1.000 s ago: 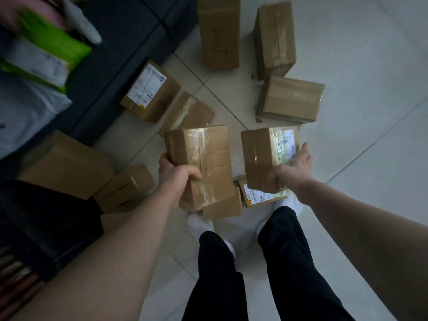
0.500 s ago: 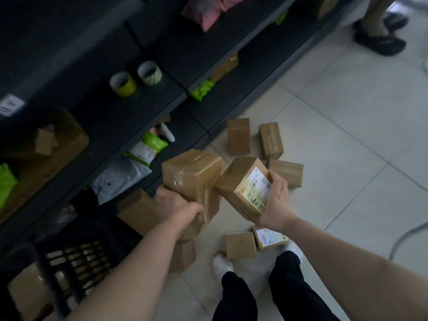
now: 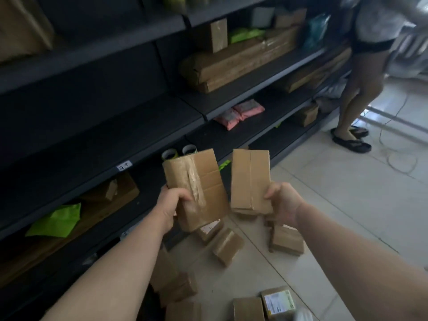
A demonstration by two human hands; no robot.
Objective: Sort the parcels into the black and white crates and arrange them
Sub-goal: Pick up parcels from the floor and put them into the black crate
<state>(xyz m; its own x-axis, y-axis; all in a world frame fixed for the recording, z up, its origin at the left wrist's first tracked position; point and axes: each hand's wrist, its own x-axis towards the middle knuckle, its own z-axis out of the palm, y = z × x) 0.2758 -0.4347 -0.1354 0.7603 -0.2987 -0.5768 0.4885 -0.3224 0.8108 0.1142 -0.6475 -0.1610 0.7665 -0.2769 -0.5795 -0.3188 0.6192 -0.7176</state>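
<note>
My left hand (image 3: pixel 170 203) grips the lower left edge of a taped brown cardboard parcel (image 3: pixel 196 188), held upright in the air. My right hand (image 3: pixel 283 203) grips the lower right corner of a second brown parcel (image 3: pixel 250 179), also upright, just right of the first. Both parcels hang in front of the dark shelving (image 3: pixel 129 126). Several more brown parcels (image 3: pixel 228 246) lie on the tiled floor below my hands. No black or white crate shows in this view.
The shelves hold long brown parcels (image 3: pixel 238 61), pink bags (image 3: pixel 240 113), green bags (image 3: pixel 55 221) and two tape rolls (image 3: pixel 179 152). Another person (image 3: pixel 361 72) stands at the far right on the light floor (image 3: pixel 347 193), with a cable near their feet.
My view has swung up from the floor to the shelving. Both hands have lifted their parcels higher and turned them upright; the labelled face of the right parcel no longer shows.
</note>
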